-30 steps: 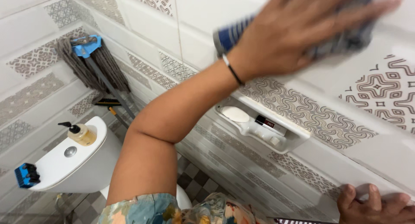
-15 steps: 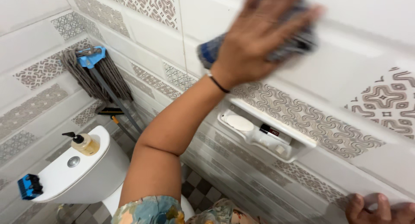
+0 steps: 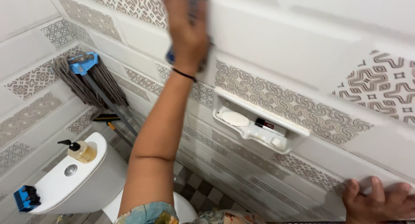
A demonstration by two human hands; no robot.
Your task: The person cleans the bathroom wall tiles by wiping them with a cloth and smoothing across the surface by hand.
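White glossy wall tiles point(image 3: 302, 42) with grey patterned bands fill your head view, with a recessed white ceramic soap niche point(image 3: 259, 124) set into them holding a white oval soap bar point(image 3: 234, 118). Your left hand point(image 3: 188, 31) presses flat, fingers spread, on a blue and grey cleaning cloth point(image 3: 170, 56) against the upper wall above the niche's left end. Your right hand point(image 3: 378, 202) rests open, fingertips on the tile at the lower right. Below left, a white toilet cistern point(image 3: 56, 185) carries an amber pump soap bottle point(image 3: 81, 151) near its far edge and a blue scrub brush point(image 3: 26, 198) at its near corner; a grey string mop with blue head point(image 3: 88, 75) leans in the corner.
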